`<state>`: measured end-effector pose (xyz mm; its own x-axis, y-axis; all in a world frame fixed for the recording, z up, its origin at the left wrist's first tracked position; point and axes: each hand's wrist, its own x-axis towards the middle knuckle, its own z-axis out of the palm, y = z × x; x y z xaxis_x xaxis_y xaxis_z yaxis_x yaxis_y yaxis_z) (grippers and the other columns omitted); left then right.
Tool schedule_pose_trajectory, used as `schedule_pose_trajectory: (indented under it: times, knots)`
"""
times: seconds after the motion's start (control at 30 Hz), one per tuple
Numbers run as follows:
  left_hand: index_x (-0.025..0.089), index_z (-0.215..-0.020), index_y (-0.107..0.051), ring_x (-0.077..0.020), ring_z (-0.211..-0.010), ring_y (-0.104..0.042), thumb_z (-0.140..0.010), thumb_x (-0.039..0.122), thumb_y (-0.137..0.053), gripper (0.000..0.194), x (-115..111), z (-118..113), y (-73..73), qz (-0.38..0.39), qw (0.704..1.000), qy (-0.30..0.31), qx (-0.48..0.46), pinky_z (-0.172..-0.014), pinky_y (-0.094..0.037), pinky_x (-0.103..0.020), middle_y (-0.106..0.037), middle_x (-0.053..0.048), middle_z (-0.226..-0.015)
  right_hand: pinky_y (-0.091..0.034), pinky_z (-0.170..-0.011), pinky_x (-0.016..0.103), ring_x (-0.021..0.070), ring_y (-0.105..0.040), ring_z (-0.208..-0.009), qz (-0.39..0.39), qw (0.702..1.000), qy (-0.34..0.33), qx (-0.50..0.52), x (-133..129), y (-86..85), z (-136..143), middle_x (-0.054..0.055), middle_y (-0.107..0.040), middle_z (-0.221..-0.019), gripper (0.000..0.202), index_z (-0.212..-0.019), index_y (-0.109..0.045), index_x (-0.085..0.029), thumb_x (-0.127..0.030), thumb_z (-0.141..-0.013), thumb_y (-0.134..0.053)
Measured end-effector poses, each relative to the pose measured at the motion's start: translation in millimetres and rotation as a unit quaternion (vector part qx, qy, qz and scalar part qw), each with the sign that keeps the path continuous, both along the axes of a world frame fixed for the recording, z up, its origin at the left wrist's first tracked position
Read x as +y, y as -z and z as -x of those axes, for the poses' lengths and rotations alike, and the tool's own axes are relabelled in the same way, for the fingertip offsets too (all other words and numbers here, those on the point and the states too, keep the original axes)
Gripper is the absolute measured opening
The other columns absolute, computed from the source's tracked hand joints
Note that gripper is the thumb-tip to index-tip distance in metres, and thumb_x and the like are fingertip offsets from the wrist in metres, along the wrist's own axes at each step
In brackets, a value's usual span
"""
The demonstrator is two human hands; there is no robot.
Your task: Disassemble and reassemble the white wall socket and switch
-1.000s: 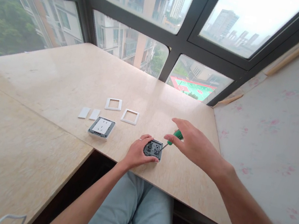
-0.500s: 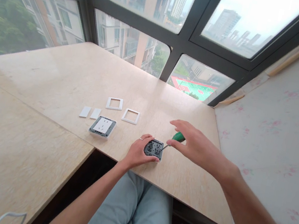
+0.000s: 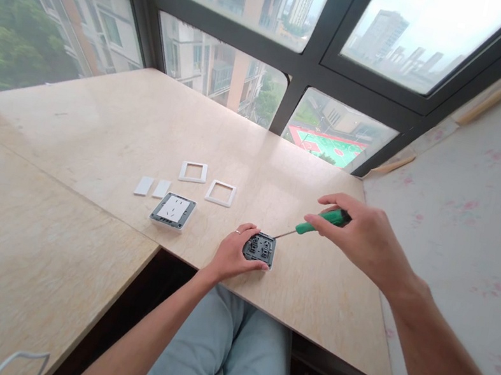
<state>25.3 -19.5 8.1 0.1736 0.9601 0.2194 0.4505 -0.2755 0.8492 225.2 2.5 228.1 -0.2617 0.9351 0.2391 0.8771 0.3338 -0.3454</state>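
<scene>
Near the table's front edge, my left hand (image 3: 238, 251) grips a wall switch (image 3: 263, 249) by its edges, its dark inner face turned up. My right hand (image 3: 348, 224) is closed around the green handle of a screwdriver (image 3: 314, 226). The screwdriver slants down to the left, with its tip at the switch's upper right corner; whether it touches cannot be made out. A wall socket (image 3: 173, 209) with a white front and dark surround lies to the left of my left hand.
Behind the socket lie two white cover frames, one a frame (image 3: 194, 164) farther back, the other a frame (image 3: 222, 184) nearer. Two white rocker plates (image 3: 143, 186) rest beside the socket. A white cable (image 3: 24, 356) is at lower left. The papered wall (image 3: 474, 240) bounds the right side.
My right hand has moved right and away from the switch, tilting the screwdriver lower. Its tip has shifted from the switch's right side to the upper right corner. My left hand stays put.
</scene>
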Motion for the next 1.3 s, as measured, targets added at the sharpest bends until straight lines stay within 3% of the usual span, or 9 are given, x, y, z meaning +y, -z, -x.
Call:
schedule_pose_trajectory:
  times: [0.17, 0.3, 0.37, 0.43, 0.5, 0.6, 0.67, 0.83, 1.3]
  knots:
    - [0.022, -0.132, -0.056, -0.0336, -0.129, -0.056, -0.064, 0.054, -0.088, 0.081, 0.4, -0.5, 1.8, -0.007, 1.0, -0.001, 0.001, -0.11, -0.045, -0.048, -0.053, -0.012, -0.143, -0.048, -0.057, 0.03, 0.017, -0.062, -0.063, 0.016, 0.982, 0.01, 0.189, 2.4, 3.5, -8.2, 0.001, -0.07, -0.076, 0.048, -0.099, -0.067, -0.022, -0.051, -0.066, -0.086]
    - [0.023, -0.132, -0.056, -0.0334, -0.13, -0.056, -0.064, 0.054, -0.087, 0.081, 0.8, -0.7, 3.4, -0.01, 1.0, -0.002, 0.005, -0.111, -0.045, -0.049, -0.053, -0.012, -0.143, -0.057, -0.064, 0.033, 0.0186, -0.07, -0.07, 0.076, 0.9, 0.038, 0.428, 5.5, 14.6, -4.3, -0.002, -0.062, -0.072, 0.028, -0.082, -0.057, -0.023, -0.04, -0.074, -0.077]
    - [0.023, -0.131, -0.055, -0.0334, -0.13, -0.056, -0.064, 0.055, -0.087, 0.081, 1.1, -0.7, 4.5, -0.011, 1.0, -0.001, 0.006, -0.111, -0.045, -0.049, -0.053, -0.012, -0.143, -0.057, -0.062, 0.032, 0.0174, -0.07, -0.065, 0.117, 0.866, 0.045, 0.484, 7.7, 22.4, -1.5, -0.005, -0.058, -0.07, 0.025, -0.08, -0.051, -0.023, -0.033, -0.074, -0.073]
    - [0.023, -0.132, -0.055, -0.0332, -0.13, -0.055, -0.065, 0.056, -0.086, 0.081, 1.8, -0.6, 5.9, -0.017, 1.0, 0.003, 0.008, -0.111, -0.044, -0.049, -0.053, -0.012, -0.143, -0.05, -0.05, 0.026, 0.013, -0.062, -0.05, 0.15, 0.884, 0.052, 0.439, 9.3, 33.0, 1.2, -0.007, -0.055, -0.064, 0.023, -0.081, -0.049, -0.024, -0.03, -0.074, -0.07]
    - [0.023, -0.135, -0.052, -0.0335, -0.132, -0.054, -0.065, 0.057, -0.086, 0.085, 2.8, -0.7, 7.7, -0.028, 0.999, 0.012, 0.015, -0.112, -0.044, -0.049, -0.052, -0.013, -0.144, -0.04, -0.042, 0.024, 0.0102, -0.052, -0.043, 0.179, 0.934, 0.042, 0.307, 9.3, 47.3, 4.7, -0.007, -0.054, -0.061, 0.015, -0.083, -0.054, -0.023, -0.031, -0.079, -0.066]
    - [0.022, -0.14, -0.047, -0.0355, -0.134, -0.051, -0.063, 0.06, -0.086, 0.095, 4.3, -1.1, 10.6, -0.045, 0.998, 0.027, 0.037, -0.112, -0.043, -0.052, -0.049, -0.015, -0.146, -0.042, -0.055, 0.025, 0.0125, -0.058, -0.059, 0.197, 0.978, -0.041, 0.049, 6.4, 74.4, 12.5, -0.002, -0.064, -0.072, 0.003, -0.082, -0.061, -0.021, -0.024, -0.083, -0.062]
    - [0.021, -0.142, -0.045, -0.0365, -0.135, -0.05, -0.062, 0.061, -0.086, 0.098, 4.8, -1.3, 12.3, -0.05, 0.997, 0.03, 0.047, -0.113, -0.042, -0.053, -0.048, -0.017, -0.147, -0.041, -0.064, 0.026, 0.0146, -0.061, -0.072, 0.195, 0.977, -0.069, -0.052, 3.9, 92.9, 17.9, 0.0, -0.069, -0.079, 0.005, -0.082, -0.064, -0.021, -0.016, -0.081, -0.062]
    - [0.021, -0.141, -0.046, -0.0364, -0.135, -0.051, -0.062, 0.06, -0.086, 0.097, 4.4, -1.2, 12.7, -0.043, 0.998, 0.026, 0.043, -0.112, -0.043, -0.052, -0.049, -0.017, -0.147, -0.036, -0.064, 0.026, 0.018, -0.064, -0.079, 0.207, 0.97, -0.059, -0.118, 3.8, 121.1, 22.2, 0.003, -0.073, -0.087, 0.008, -0.088, -0.067, -0.021, -0.016, -0.083, -0.063]
    - [0.021, -0.138, -0.049, -0.0351, -0.135, -0.051, -0.06, 0.057, -0.088, 0.094, 4.0, -1.1, 9.6, -0.03, 0.999, 0.024, 0.022, -0.113, -0.041, -0.051, -0.051, -0.016, -0.146, -0.039, -0.065, 0.028, 0.0247, -0.07, -0.089, 0.209, 0.935, -0.101, -0.267, 9.0, 116.4, 34.7, 0.011, -0.076, -0.098, 0.019, -0.103, -0.069, -0.02, -0.018, -0.089, -0.055]
